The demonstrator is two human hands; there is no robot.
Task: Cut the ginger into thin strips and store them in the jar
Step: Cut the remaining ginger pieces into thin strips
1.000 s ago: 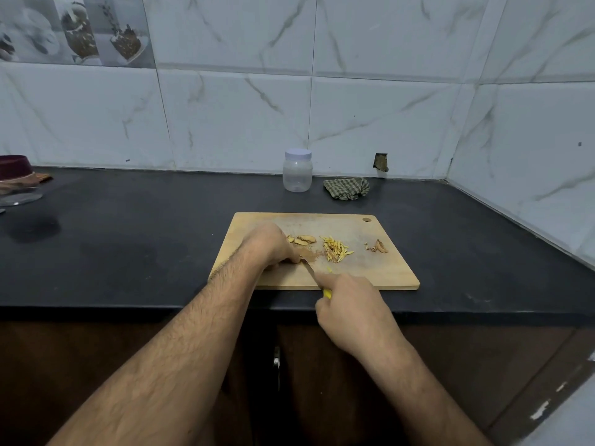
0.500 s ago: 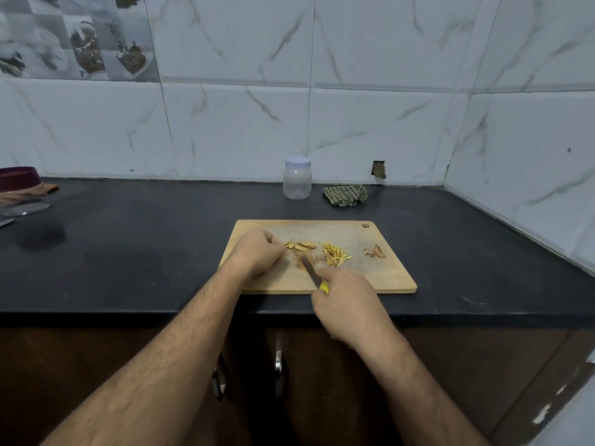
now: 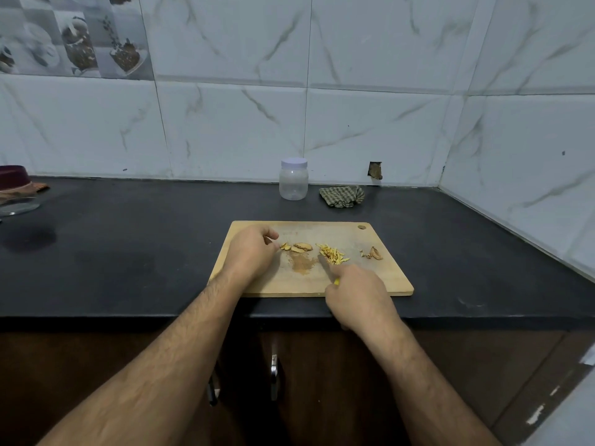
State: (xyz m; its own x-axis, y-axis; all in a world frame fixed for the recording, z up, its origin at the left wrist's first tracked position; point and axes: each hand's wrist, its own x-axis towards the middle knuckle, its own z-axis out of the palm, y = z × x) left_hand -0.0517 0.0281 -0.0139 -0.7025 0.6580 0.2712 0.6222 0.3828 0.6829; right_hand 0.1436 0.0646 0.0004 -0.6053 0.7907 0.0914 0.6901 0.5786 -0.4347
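A wooden cutting board (image 3: 380,278) lies on the black counter. On it are a few ginger slices (image 3: 301,247), a pile of thin ginger strips (image 3: 331,254) and some peel scraps (image 3: 373,253). My left hand (image 3: 252,252) rests on the board's left part, fingertips curled at the leftmost slice. My right hand (image 3: 357,294) grips a yellow-handled knife (image 3: 325,263), index finger along the blade, whose tip lies at the strip pile. A clear plastic jar (image 3: 293,179) with a white lid stands shut at the back by the wall.
A crumpled checked cloth (image 3: 342,196) lies right of the jar. A maroon bowl (image 3: 13,177) and a glass lid (image 3: 17,206) sit at the far left. Tiled walls close the back and right. Cabinet handles (image 3: 273,368) are below the counter edge.
My left hand has drawn back left from the slices, uncovering a brownish stain on the board. The knife has swung right, its tip now at the strip pile.
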